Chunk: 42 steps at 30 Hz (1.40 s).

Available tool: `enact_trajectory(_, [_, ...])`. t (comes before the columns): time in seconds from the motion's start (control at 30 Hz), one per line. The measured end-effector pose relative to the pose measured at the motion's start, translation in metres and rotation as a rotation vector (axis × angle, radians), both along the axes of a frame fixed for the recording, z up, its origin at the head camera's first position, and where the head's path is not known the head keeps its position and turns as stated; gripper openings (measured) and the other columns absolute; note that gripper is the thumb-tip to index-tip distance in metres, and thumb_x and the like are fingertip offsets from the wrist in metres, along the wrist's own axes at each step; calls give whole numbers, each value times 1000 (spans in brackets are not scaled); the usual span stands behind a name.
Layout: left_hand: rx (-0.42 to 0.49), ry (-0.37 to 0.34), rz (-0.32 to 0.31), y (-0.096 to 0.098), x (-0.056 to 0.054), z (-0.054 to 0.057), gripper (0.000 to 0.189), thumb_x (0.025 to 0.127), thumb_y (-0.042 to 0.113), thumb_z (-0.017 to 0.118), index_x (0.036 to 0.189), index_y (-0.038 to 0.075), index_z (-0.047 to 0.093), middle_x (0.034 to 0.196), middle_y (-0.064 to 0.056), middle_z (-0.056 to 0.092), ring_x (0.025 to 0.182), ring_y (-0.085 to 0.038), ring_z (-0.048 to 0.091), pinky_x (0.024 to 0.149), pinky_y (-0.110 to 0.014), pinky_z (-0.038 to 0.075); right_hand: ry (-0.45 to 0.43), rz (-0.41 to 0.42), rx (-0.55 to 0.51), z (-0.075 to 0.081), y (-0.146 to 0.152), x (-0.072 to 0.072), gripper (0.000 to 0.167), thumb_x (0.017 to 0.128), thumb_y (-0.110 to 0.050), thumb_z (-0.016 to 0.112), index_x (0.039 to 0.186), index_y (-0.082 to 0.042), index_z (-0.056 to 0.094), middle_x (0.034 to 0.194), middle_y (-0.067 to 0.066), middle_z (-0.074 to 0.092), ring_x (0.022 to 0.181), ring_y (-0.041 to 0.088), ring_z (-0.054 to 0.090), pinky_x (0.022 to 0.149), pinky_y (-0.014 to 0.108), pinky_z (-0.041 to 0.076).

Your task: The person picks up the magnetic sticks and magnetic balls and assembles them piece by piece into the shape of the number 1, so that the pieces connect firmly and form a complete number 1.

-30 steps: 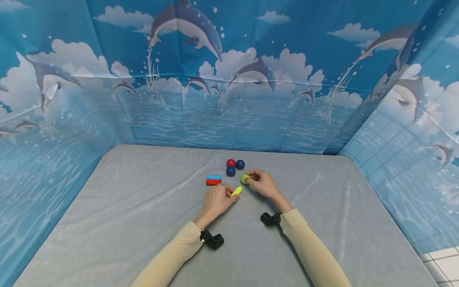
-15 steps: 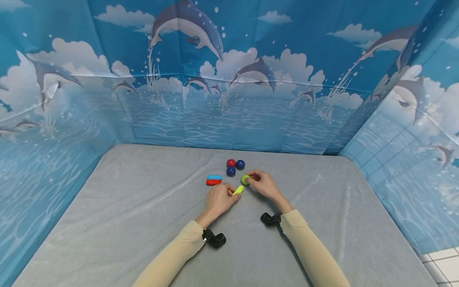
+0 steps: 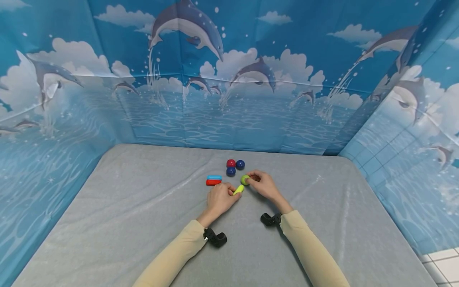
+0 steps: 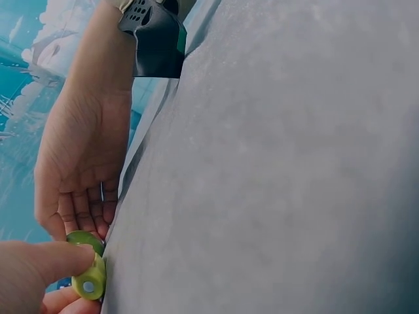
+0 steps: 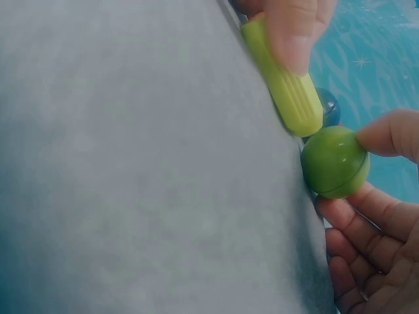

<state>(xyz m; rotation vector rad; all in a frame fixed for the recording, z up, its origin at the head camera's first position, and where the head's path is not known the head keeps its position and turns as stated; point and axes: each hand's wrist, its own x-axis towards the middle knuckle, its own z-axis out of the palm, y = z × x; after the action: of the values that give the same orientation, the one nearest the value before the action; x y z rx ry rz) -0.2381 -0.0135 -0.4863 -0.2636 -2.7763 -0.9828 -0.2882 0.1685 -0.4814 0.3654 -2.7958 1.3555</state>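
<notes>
My left hand (image 3: 219, 198) pinches a short yellow rod (image 3: 238, 189) between thumb and fingers. The rod is ridged along its side (image 5: 298, 101), and a pale round spot shows on its end (image 4: 88, 286). Thumb and fingers of my right hand (image 3: 264, 184) hold a green ball (image 5: 336, 162), which sits on the grey cloth. In the right wrist view the rod's far tip is right at the ball. Behind them lie a red ball (image 3: 231, 163) and two dark blue balls, one at the front (image 3: 231, 171) and one to the right (image 3: 240, 164).
Just beyond my left hand, a light blue rod (image 3: 214, 177) and a red rod (image 3: 213, 182) lie side by side. Grey cloth (image 3: 143, 207) covers the table. Blue dolphin-print curtains (image 3: 229, 99) stand along its back and sides.
My left hand has shifted slightly right with the yellow rod, closer to the green ball. My right hand keeps its hold on the ball and has hardly moved.
</notes>
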Motion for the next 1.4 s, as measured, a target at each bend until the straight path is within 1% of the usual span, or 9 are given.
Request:
enact_trajectory(0.23, [8,-12,2,1,-1,0,23,78,38,77,84,16,72,64,14,54,56,-3,48,48,-23,39,-1,-3,-2,-1,0,0,24,91,-22,63,108,-6,67,96,5,66,84,17,59,70,32,45])
enact_trajectory(0.43, [19,-16,3,1,-2,0,23,78,37,77,84,16,72,64,14,54,55,-3,49,48,-23,39,-10,-7,-7,0,0,1,25,91,-23,63,108,-6,67,97,5,65,85,18,59,72,33,46])
enact_trajectory(0.67, [23,-15,4,3,-3,-1,24,78,37,78,84,15,73,64,14,55,55,-3,49,47,-22,39,-14,-9,-12,2,0,2,24,90,-22,63,108,-6,68,96,5,65,84,19,58,71,33,45])
enact_trajectory(0.9, [25,-15,3,4,-3,2,23,78,36,78,85,14,73,64,13,55,54,-3,48,47,-23,38,-20,-4,-21,1,0,1,24,90,-22,63,107,-6,68,95,5,66,83,18,58,70,32,45])
enact_trajectory(1.4, [26,-22,3,4,-3,4,23,78,36,78,84,14,73,63,12,56,54,-4,49,47,-23,39,-30,-8,-29,-1,0,0,23,91,-23,62,106,-7,68,94,4,65,81,18,57,67,32,44])
